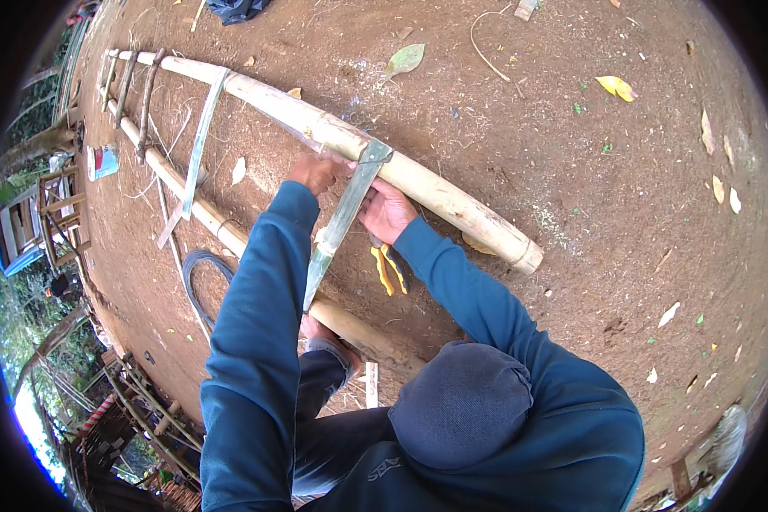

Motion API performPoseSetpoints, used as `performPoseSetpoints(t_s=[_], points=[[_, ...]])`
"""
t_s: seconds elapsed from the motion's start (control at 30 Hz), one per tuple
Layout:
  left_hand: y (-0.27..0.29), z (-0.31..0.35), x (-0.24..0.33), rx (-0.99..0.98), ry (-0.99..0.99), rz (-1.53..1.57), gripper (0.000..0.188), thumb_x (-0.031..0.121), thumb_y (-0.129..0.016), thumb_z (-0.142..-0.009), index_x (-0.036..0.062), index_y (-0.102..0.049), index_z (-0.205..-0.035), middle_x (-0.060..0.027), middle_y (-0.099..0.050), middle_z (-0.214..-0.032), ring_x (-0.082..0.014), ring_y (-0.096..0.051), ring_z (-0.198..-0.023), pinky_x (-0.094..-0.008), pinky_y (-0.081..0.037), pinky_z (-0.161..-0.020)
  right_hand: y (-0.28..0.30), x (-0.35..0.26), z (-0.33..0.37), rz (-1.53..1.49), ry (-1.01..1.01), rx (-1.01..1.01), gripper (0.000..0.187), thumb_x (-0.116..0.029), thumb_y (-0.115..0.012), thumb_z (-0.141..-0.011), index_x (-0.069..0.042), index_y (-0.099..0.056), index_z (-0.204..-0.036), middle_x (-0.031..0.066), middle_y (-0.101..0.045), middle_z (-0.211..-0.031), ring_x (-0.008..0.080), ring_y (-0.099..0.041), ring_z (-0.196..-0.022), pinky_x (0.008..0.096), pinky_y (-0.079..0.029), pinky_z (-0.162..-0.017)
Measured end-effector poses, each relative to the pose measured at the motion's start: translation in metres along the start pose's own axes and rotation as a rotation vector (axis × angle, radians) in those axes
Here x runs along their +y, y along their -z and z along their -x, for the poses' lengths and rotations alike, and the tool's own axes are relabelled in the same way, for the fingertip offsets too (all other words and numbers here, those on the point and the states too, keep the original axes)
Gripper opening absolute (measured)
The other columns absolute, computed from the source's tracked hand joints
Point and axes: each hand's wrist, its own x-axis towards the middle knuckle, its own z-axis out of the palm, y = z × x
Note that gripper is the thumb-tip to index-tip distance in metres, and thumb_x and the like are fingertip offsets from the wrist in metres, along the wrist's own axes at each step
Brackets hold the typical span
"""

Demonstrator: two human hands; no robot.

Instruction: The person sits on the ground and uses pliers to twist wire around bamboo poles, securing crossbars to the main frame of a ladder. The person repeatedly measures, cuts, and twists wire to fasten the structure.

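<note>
A green-grey split bamboo crosspiece (341, 220) spans two pale bamboo poles, its upper end overlapping the thicker far pole (452, 200). Just left of that joint, my left hand (317, 173) is closed, its fingertips blurred against the strip's edge and pole. On the other side, my right hand (387, 212) is turned palm up below the pole. Its fingers curl in against the strip; anything they hold is hidden. Pliers with yellow-orange handles (387, 268) lie beneath my right hand. The near pole (358, 328) passes beside my foot (324, 331).
Another split strip (202, 145) and several thin wooden rungs (149, 102) join the poles farther left. A coil of dark wire (198, 273) lies by my left forearm. Fallen leaves (405, 60) dot the brown dirt. A wooden frame (62, 215) stands at the left edge.
</note>
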Motion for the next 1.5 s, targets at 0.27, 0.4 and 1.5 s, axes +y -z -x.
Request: performPoseSetpoints(t_s=[0.27,0.4,1.5], points=[[-0.002,0.007,-0.001,0.023,-0.115,0.004,0.025,0.022,-0.069,-0.076,-0.0017,-0.071,-0.084,-0.0069,-0.065,-0.072,-0.0156,-0.055,-0.062,-0.0298,-0.043,-0.057,-0.008,0.0,-0.001,-0.004,-0.013,0.029,0.028,-0.028,-0.064,-0.087,-0.013,-0.063,-0.11,-0.0009,-0.062,-0.097,0.0113,-0.056,-0.091,0.0321,-0.048,-0.08],[-0.019,0.031,0.012,0.145,-0.236,-0.15,0.027,0.023,-0.065,-0.079,-0.0025,-0.071,-0.085,-0.009,-0.067,-0.078,-0.0212,-0.061,-0.073,-0.0317,-0.047,-0.071,-0.003,0.0,-0.003,-0.059,-0.081,0.082,0.022,-0.028,-0.064,-0.087,-0.014,-0.063,-0.104,-0.0011,-0.062,-0.096,0.0117,-0.056,-0.089,0.0316,-0.047,-0.081],[-0.055,0.066,0.023,0.505,-0.469,-0.646,0.031,0.014,-0.073,-0.069,0.0014,-0.066,-0.097,-0.0192,-0.06,-0.093,-0.037,-0.058,-0.092,-0.0437,-0.046,-0.084,-0.008,0.015,-0.012,-0.198,0.084,0.201,0.01,-0.01,-0.051,-0.088,-0.007,-0.059,-0.094,0.0021,-0.06,-0.087,0.0127,-0.054,-0.084,0.0299,-0.043,-0.082]])
